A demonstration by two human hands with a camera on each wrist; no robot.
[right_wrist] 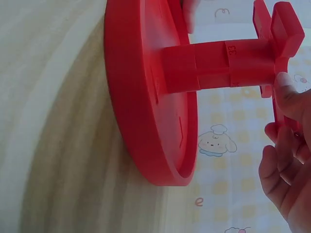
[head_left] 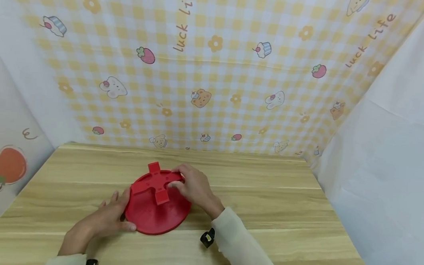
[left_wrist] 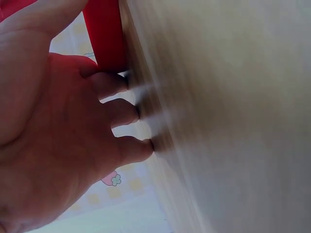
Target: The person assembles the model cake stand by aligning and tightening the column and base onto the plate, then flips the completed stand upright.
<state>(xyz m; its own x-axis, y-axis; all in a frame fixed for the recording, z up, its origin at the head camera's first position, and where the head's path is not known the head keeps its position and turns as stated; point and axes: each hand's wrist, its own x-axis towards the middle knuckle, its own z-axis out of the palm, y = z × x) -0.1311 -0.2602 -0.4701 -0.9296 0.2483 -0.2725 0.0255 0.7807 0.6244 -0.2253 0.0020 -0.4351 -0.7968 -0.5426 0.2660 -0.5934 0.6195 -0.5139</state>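
A red round base [head_left: 157, 221] with a raised rim lies flat on the wooden table. From its middle rises a thick red post [right_wrist: 209, 67], marked with small numbers in the right wrist view. On top of the post is a red cross-shaped piece [head_left: 157, 181] with four arms and bent-down ends. My left hand [head_left: 104, 219] holds the base's left edge between thumb and forefinger; its other fingertips [left_wrist: 138, 149] rest at the tabletop. With my right hand [head_left: 197, 189] I pinch the cross's right arm, thumb on the near side.
The wooden tabletop [head_left: 265, 219] stretches around the red base. A yellow checked cloth [head_left: 229, 81] with cartoon prints hangs behind it, and white sheets [head_left: 395, 138] stand at the sides. A black wrist strap piece [head_left: 207, 238] shows by the right sleeve.
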